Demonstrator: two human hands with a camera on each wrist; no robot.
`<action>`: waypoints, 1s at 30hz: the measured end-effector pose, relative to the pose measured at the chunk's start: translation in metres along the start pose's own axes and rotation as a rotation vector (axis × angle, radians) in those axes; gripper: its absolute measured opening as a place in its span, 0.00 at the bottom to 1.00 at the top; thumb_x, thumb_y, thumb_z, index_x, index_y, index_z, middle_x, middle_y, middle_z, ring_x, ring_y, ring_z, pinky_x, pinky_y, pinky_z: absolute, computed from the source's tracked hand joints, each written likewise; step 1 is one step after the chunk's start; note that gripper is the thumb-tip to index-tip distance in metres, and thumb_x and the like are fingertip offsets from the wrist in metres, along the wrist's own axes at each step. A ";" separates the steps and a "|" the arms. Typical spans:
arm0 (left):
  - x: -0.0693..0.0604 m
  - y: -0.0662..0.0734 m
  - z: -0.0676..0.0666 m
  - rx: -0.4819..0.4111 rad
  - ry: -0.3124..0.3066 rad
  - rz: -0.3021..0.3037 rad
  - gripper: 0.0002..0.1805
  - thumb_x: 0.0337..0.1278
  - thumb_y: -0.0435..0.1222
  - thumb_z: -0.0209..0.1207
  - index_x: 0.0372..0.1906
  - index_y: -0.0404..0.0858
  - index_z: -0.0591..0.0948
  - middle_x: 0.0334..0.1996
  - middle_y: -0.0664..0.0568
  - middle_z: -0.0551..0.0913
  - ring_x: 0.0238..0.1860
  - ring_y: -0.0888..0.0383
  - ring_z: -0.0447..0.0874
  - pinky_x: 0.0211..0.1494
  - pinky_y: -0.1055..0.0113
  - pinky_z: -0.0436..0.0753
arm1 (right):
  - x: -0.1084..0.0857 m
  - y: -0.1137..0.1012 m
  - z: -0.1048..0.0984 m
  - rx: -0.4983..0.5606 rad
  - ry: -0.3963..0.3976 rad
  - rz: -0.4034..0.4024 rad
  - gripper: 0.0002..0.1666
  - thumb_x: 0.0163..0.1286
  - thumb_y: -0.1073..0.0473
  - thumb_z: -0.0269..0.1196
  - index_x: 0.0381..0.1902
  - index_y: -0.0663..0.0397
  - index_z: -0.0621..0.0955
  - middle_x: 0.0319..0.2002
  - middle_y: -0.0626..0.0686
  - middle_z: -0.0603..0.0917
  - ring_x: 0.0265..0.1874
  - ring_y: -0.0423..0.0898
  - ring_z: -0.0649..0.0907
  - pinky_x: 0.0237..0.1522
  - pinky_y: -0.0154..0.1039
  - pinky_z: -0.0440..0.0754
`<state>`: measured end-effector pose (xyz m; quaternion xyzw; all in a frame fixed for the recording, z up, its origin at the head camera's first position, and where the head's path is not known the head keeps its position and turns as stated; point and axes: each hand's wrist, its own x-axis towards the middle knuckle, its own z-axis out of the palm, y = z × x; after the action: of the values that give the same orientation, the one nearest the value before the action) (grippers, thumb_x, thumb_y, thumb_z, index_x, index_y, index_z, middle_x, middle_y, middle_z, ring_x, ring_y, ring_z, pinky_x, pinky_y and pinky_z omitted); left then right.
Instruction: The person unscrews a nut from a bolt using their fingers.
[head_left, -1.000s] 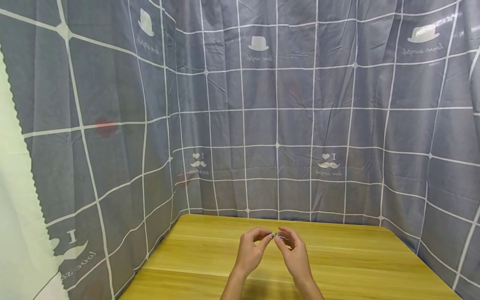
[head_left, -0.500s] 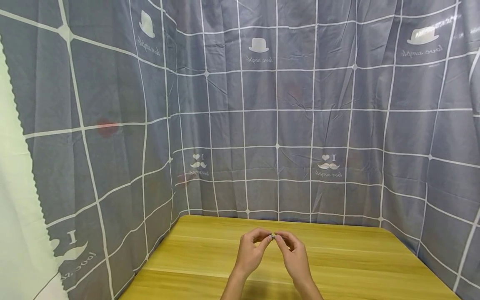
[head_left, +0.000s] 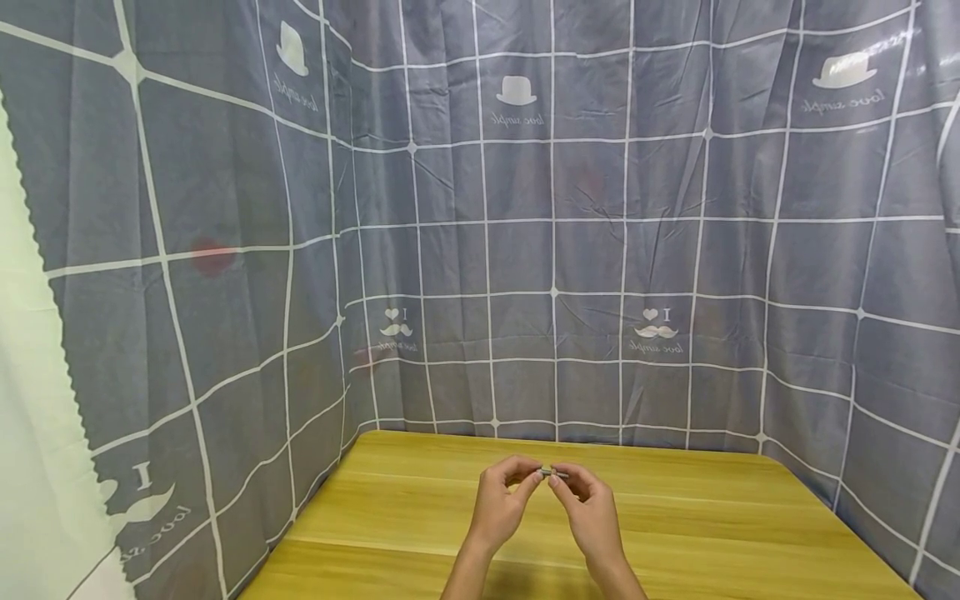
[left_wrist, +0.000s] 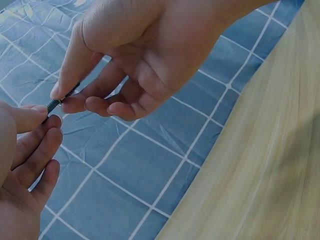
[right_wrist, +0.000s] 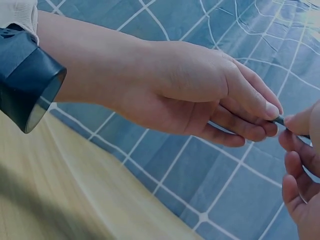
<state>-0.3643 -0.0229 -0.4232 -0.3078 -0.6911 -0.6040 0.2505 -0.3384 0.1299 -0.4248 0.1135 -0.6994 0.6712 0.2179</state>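
Observation:
A thin dark threaded bolt point(head_left: 553, 473) is held level between both hands, above the table. My left hand point(head_left: 501, 507) pinches one end between thumb and fingers. At the other end, my right hand point(head_left: 592, 512) pinches the bolt with thumb and index finger. The left wrist view shows the ridges of the bolt point(left_wrist: 52, 105) in the narrow gap between the fingertips, and a dark tip beyond the right fingers. Whether a nut lies under the right fingertips cannot be told. In the right wrist view the bolt point(right_wrist: 278, 120) is mostly covered by fingers.
Below the hands lies a yellow wood-grain table point(head_left: 420, 475). Grey curtains point(head_left: 525, 250) with white grid lines surround it at the back and sides. A pale cloth edge point(head_left: 37, 417) hangs at far left. A dark strap point(right_wrist: 30, 75) circles the left wrist.
The right fingertips closed in beside the left ones half a second ago, hiding most of the bolt. Now they have opened slightly and more of the bolt shows. The left hand stays in place.

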 end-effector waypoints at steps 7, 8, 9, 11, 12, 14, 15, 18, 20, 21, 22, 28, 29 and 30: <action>0.000 0.000 0.000 0.003 -0.003 0.002 0.04 0.68 0.32 0.66 0.42 0.37 0.88 0.39 0.50 0.89 0.42 0.54 0.88 0.48 0.61 0.85 | -0.001 0.001 0.001 0.011 0.032 -0.024 0.12 0.72 0.62 0.69 0.50 0.64 0.86 0.45 0.56 0.87 0.44 0.45 0.84 0.47 0.36 0.81; -0.001 0.000 0.000 0.003 -0.006 0.004 0.04 0.68 0.32 0.66 0.43 0.37 0.88 0.39 0.50 0.89 0.42 0.54 0.88 0.48 0.61 0.85 | -0.001 0.001 0.001 0.013 0.044 -0.030 0.12 0.72 0.62 0.69 0.48 0.64 0.86 0.45 0.56 0.87 0.44 0.44 0.84 0.47 0.36 0.81; -0.001 0.000 0.000 0.004 -0.008 0.007 0.04 0.68 0.32 0.66 0.43 0.36 0.88 0.39 0.50 0.89 0.42 0.54 0.88 0.48 0.61 0.86 | -0.001 0.002 0.001 0.012 0.057 -0.035 0.10 0.72 0.62 0.69 0.47 0.64 0.86 0.44 0.55 0.87 0.44 0.43 0.84 0.47 0.35 0.81; -0.001 0.000 0.001 0.007 -0.013 0.012 0.05 0.68 0.33 0.66 0.43 0.35 0.88 0.39 0.50 0.89 0.42 0.54 0.88 0.48 0.61 0.86 | -0.001 0.001 0.001 0.021 0.077 -0.033 0.10 0.72 0.63 0.69 0.46 0.64 0.86 0.44 0.56 0.87 0.44 0.43 0.84 0.47 0.34 0.80; -0.001 -0.001 0.001 0.009 -0.015 0.014 0.05 0.68 0.33 0.66 0.43 0.35 0.88 0.39 0.50 0.89 0.42 0.54 0.88 0.48 0.60 0.86 | -0.001 0.000 0.001 0.023 0.085 -0.028 0.10 0.72 0.63 0.70 0.46 0.65 0.86 0.44 0.56 0.87 0.44 0.43 0.84 0.47 0.34 0.80; -0.001 -0.001 0.001 0.013 -0.015 0.020 0.06 0.68 0.32 0.65 0.43 0.33 0.88 0.39 0.50 0.89 0.42 0.54 0.88 0.48 0.60 0.86 | 0.000 0.000 0.001 0.018 0.088 -0.006 0.13 0.72 0.63 0.70 0.50 0.66 0.85 0.46 0.57 0.87 0.44 0.44 0.83 0.47 0.34 0.80; -0.001 -0.002 0.001 0.016 -0.014 0.022 0.06 0.69 0.32 0.65 0.43 0.33 0.88 0.39 0.50 0.89 0.42 0.54 0.88 0.48 0.60 0.86 | 0.000 0.000 0.001 0.006 0.083 0.012 0.14 0.72 0.62 0.70 0.51 0.65 0.85 0.47 0.57 0.87 0.44 0.44 0.83 0.47 0.34 0.80; 0.000 -0.003 0.000 0.023 -0.012 0.029 0.06 0.69 0.32 0.65 0.43 0.32 0.88 0.39 0.49 0.90 0.41 0.54 0.88 0.47 0.61 0.86 | 0.001 0.001 -0.001 -0.030 0.045 0.063 0.18 0.74 0.57 0.69 0.53 0.66 0.85 0.45 0.56 0.88 0.44 0.44 0.83 0.47 0.36 0.80; 0.000 -0.003 0.000 0.025 -0.009 0.031 0.06 0.68 0.32 0.65 0.43 0.32 0.87 0.39 0.49 0.90 0.41 0.55 0.88 0.47 0.62 0.86 | 0.002 0.002 -0.001 -0.041 0.014 0.079 0.18 0.75 0.57 0.68 0.53 0.66 0.85 0.44 0.55 0.88 0.44 0.44 0.84 0.48 0.38 0.79; 0.000 -0.003 0.000 0.027 -0.008 0.032 0.06 0.68 0.32 0.65 0.43 0.32 0.87 0.39 0.49 0.89 0.41 0.55 0.88 0.47 0.62 0.86 | 0.002 0.002 -0.001 -0.041 0.003 0.080 0.18 0.75 0.57 0.68 0.53 0.66 0.85 0.43 0.55 0.88 0.43 0.44 0.84 0.47 0.38 0.79; 0.000 -0.004 0.000 0.027 -0.007 0.032 0.06 0.68 0.32 0.65 0.43 0.32 0.87 0.39 0.49 0.89 0.41 0.55 0.88 0.47 0.62 0.86 | 0.002 0.002 -0.001 -0.034 -0.006 0.076 0.17 0.75 0.58 0.67 0.53 0.66 0.85 0.42 0.56 0.88 0.43 0.45 0.84 0.47 0.38 0.79; 0.000 -0.005 -0.001 0.022 0.000 0.028 0.06 0.68 0.32 0.66 0.44 0.33 0.88 0.40 0.49 0.89 0.42 0.54 0.88 0.48 0.62 0.86 | 0.000 0.002 -0.001 0.017 -0.022 0.005 0.17 0.73 0.64 0.68 0.56 0.68 0.83 0.48 0.58 0.87 0.45 0.44 0.84 0.47 0.35 0.80; 0.000 -0.005 -0.001 0.022 0.001 0.029 0.07 0.68 0.32 0.66 0.44 0.32 0.87 0.40 0.49 0.89 0.42 0.54 0.88 0.48 0.62 0.86 | 0.000 0.002 -0.001 0.026 -0.018 -0.005 0.16 0.73 0.64 0.68 0.55 0.68 0.83 0.48 0.59 0.87 0.45 0.44 0.84 0.48 0.35 0.80; 0.000 -0.005 -0.001 0.022 0.001 0.031 0.06 0.68 0.32 0.66 0.44 0.33 0.88 0.40 0.49 0.89 0.42 0.54 0.88 0.48 0.62 0.86 | -0.001 0.002 -0.001 0.035 -0.013 -0.014 0.16 0.73 0.63 0.68 0.54 0.68 0.84 0.48 0.59 0.87 0.45 0.44 0.84 0.48 0.35 0.80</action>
<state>-0.3681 -0.0241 -0.4269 -0.3153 -0.6927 -0.5928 0.2634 -0.3384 0.1308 -0.4265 0.1265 -0.6882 0.6809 0.2164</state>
